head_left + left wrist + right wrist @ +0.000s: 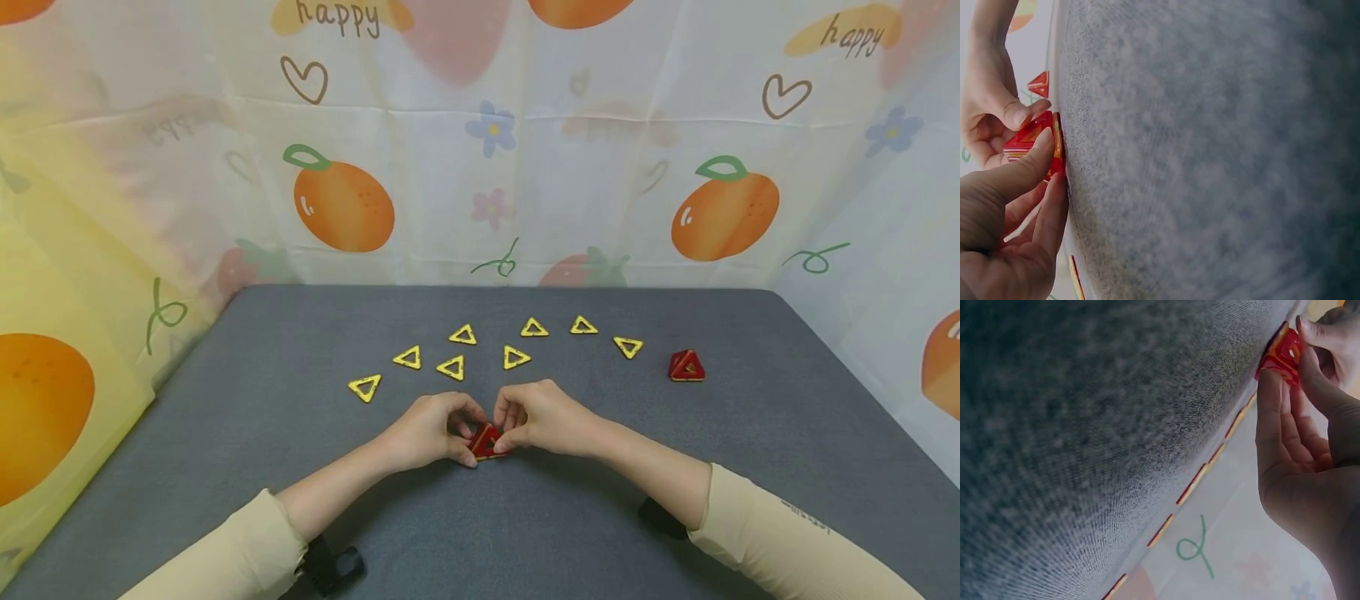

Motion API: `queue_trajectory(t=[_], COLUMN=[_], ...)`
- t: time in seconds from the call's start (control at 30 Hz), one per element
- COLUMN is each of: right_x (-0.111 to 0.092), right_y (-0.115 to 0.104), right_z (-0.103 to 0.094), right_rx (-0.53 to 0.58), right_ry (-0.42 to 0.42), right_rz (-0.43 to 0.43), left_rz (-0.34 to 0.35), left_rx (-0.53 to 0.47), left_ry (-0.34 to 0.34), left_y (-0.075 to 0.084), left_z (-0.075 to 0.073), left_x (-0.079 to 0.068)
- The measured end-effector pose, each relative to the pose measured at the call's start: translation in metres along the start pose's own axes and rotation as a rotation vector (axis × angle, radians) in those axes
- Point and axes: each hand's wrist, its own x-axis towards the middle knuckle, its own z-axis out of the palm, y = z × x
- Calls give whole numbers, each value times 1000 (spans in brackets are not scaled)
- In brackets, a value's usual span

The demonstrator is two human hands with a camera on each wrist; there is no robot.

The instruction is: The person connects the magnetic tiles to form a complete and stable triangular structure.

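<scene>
A small red pyramid of triangular tiles (487, 442) stands on the grey table close to the person, between both hands. My left hand (429, 427) pinches its left side with thumb and fingers. From the other side, my right hand (546, 418) also pinches it, its thumb on the near face. In the left wrist view, the left thumb lies over a red triangular face (1030, 132) with a framed opening. The right wrist view has the right fingertips (1267, 378) at the pyramid's lower edge. Fingers hide parts of its sides.
Several flat yellow triangular tiles, among them one at far left (365, 387) and one at right (627, 346), lie in a loose arc beyond the hands. Another red pyramid (686, 367) stands at the right. A fruit-patterned cloth (442, 192) hangs behind the table (300, 325).
</scene>
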Motion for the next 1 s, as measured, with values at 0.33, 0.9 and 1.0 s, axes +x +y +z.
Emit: queue_trajectory(t=[0.33, 0.9, 1.0], right_x=[0, 2, 2], right_y=[1, 3, 3], right_z=[-1, 1, 1], right_rx=[50, 52, 55], right_ry=[-75, -67, -68], right_rz=[49, 54, 54], left_rz=[-19, 21, 25], left_rx=[-3, 1, -1], left_ry=[31, 44, 43], left_y=[-3, -2, -2], left_z=[0, 4, 3], left_x=[-3, -1, -1])
